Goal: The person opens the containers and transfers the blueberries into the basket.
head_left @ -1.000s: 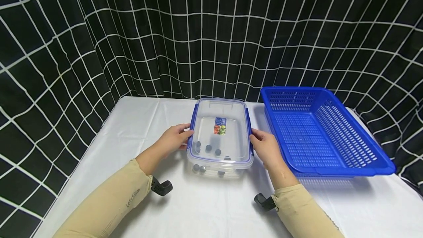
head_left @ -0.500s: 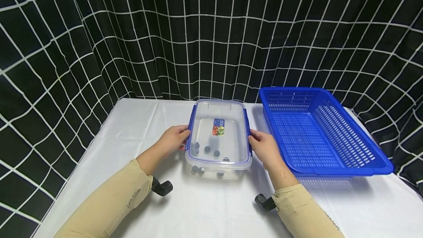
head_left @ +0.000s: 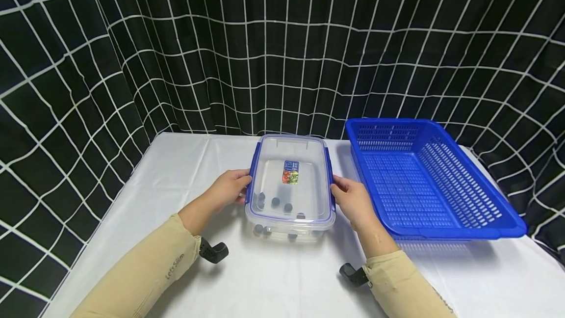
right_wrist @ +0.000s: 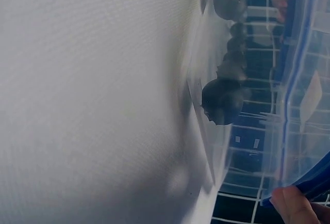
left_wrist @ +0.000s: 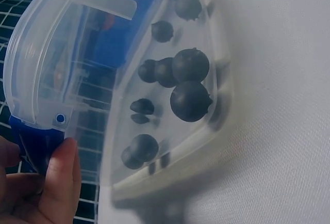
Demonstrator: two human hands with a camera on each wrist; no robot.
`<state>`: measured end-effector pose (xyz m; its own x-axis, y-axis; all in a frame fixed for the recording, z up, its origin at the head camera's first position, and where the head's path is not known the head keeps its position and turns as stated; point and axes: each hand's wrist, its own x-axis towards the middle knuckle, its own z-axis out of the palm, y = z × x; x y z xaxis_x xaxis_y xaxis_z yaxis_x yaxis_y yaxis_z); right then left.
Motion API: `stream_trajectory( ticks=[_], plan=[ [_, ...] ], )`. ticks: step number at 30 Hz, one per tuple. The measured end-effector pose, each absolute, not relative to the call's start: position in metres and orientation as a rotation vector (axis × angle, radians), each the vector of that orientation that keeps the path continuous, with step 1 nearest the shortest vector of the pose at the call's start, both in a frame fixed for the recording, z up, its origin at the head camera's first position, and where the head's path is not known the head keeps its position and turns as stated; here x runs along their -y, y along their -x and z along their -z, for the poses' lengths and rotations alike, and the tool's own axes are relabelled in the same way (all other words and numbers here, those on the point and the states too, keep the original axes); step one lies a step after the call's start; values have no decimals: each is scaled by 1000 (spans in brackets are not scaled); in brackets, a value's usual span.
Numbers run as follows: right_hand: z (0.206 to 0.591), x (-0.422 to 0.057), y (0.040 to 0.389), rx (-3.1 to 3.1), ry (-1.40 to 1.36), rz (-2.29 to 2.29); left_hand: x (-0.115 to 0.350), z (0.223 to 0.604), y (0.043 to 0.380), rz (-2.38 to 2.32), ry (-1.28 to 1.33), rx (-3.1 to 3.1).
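Observation:
A clear plastic food container (head_left: 304,193) with a clear lid and blue side latches sits on the white cloth before me. My left hand (head_left: 227,190) holds its left side. In the left wrist view, thumb and fingers pinch the blue latch (left_wrist: 36,139) there. On the opposite side my right hand (head_left: 353,200) grips the edge, and its fingertips (right_wrist: 294,203) press at the blue latch in the right wrist view. Several dark blueberries (left_wrist: 190,101) lie loose on the container floor, mostly toward the near end. A coloured label (head_left: 290,172) shows on the lid.
To the right stands a blue perforated plastic basket (head_left: 371,205), close to my right hand. White cloth (head_left: 282,278) covers the table. A black curtain with a white grid (head_left: 282,53) hangs behind and at both sides. Dark wrist mounts (head_left: 214,251) project from both sleeves.
The whole head view has shifted slightly, so container and basket both appear a little further left and lower. Both hands keep their hold on the container's sides.

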<state>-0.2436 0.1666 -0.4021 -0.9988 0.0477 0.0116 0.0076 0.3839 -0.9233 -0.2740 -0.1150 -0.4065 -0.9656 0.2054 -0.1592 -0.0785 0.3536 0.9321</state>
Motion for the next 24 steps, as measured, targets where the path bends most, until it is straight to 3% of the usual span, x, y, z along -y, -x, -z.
stream_trajectory(
  ticks=[24],
  plan=[
    [404, -168, 244, 2541, 71, -1804, 117, 411, 270, -1791, -25, -2219]
  ],
)
